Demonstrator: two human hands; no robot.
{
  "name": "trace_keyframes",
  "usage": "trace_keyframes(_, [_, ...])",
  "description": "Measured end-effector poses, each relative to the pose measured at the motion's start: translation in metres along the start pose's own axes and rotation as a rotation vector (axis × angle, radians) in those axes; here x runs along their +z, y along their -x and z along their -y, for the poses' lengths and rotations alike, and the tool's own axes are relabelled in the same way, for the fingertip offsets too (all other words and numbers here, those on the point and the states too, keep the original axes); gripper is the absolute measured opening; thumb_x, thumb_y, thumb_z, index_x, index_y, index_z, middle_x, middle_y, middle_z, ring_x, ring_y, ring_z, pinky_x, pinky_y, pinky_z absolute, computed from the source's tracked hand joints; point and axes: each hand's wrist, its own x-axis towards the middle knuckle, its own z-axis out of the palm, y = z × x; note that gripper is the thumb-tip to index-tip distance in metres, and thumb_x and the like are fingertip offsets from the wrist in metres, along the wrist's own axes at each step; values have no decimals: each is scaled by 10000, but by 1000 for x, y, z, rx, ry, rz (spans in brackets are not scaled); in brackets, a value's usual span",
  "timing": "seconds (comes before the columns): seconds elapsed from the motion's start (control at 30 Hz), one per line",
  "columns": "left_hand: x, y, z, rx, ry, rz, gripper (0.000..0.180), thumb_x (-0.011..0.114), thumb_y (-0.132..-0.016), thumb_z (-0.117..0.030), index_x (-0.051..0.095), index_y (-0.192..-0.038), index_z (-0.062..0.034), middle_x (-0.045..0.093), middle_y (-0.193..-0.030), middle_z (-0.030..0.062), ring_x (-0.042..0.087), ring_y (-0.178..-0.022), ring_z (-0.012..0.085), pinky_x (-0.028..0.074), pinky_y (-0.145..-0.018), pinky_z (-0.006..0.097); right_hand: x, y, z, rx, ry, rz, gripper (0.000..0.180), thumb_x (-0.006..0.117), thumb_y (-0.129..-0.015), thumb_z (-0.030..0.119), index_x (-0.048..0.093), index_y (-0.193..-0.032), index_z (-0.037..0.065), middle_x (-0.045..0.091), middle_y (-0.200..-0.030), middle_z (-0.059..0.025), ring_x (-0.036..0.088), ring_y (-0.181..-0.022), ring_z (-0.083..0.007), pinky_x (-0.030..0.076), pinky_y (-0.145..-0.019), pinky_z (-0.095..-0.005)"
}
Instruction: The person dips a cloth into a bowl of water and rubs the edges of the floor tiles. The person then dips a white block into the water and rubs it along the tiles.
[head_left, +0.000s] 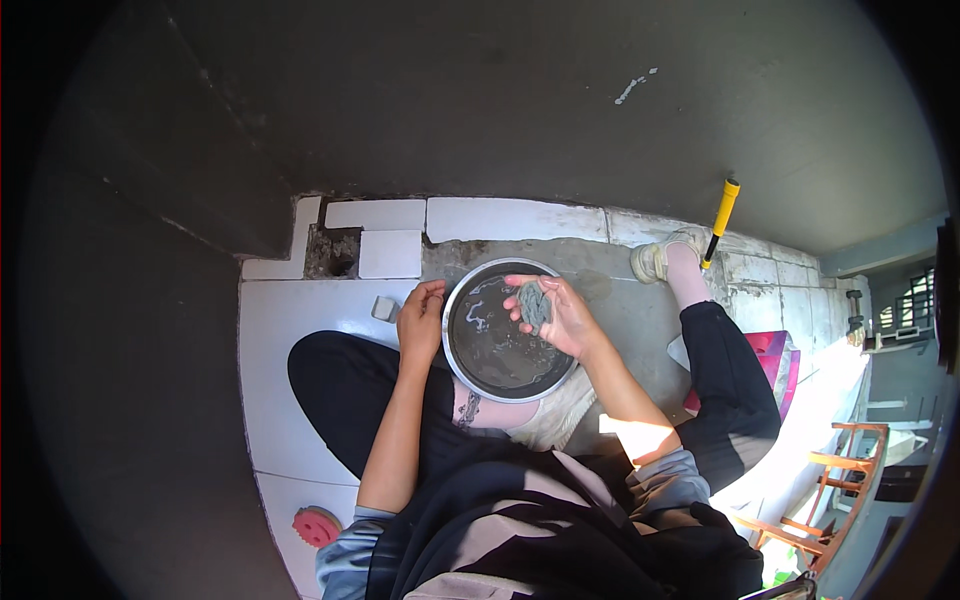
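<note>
A round metal basin (512,385) with grey, watery slurry in it stands between my legs. Over its right side is my right hand (566,318), palm turned up and fingers bent around a lump of wet grey cement (535,305). My left hand (420,318) is beside the basin's left rim, its fingers curled together; whether anything is inside them is hidden. A small pale grey block (384,308) lies on the white tiles just left of that hand.
Dark grey walls (480,110) rise ahead and at the left. A square hole (335,252) breaks the tiling. A yellow-and-black handle (727,205) leans near my right shoe (650,262). A red sponge-like piece (316,526), a pink bag (775,365) and a wooden rack (845,480) are around me.
</note>
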Motion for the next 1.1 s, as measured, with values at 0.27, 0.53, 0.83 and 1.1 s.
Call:
trace_keyframes(0.27, [0,0,1,12,29,0,259,497,-909,-57,657,-1101,10,697,-1039,151,664,-983,217,496,-858,304,38,14,10,-105,342,-146,536,603,-917,120,394,-1405,41,625,-1176,-173,646,-984,-255,542,-789,-390])
trace_keyframes(0.53, [4,27,-42,365,-321,-134,203,519,-913,-79,655,-1051,-17,643,-1009,141,628,-928,272,490,-784,341,38,14,-2,-208,1414,-543,297,696,-871,258,646,-1106,85,690,-888,-157,668,-749,-230,507,-673,-344])
trace_keyframes(0.83, [41,51,-68,-230,690,225,389,527,-992,-317,522,-1327,-120,578,-1214,66,573,-989,132,481,-708,273,72,5,-22,-668,1333,-494,281,632,-919,271,606,-1043,20,650,-959,-157,599,-866,-291,469,-782,-383])
trace_keyframes(1.1, [-28,2,-97,-210,1080,-5,182,496,-949,-162,565,-1086,-64,667,-955,72,625,-663,131,430,-498,221,94,-47,-19,-611,1326,-464,201,644,-871,174,667,-1012,34,644,-962,-133,571,-952,-305,456,-853,-382])
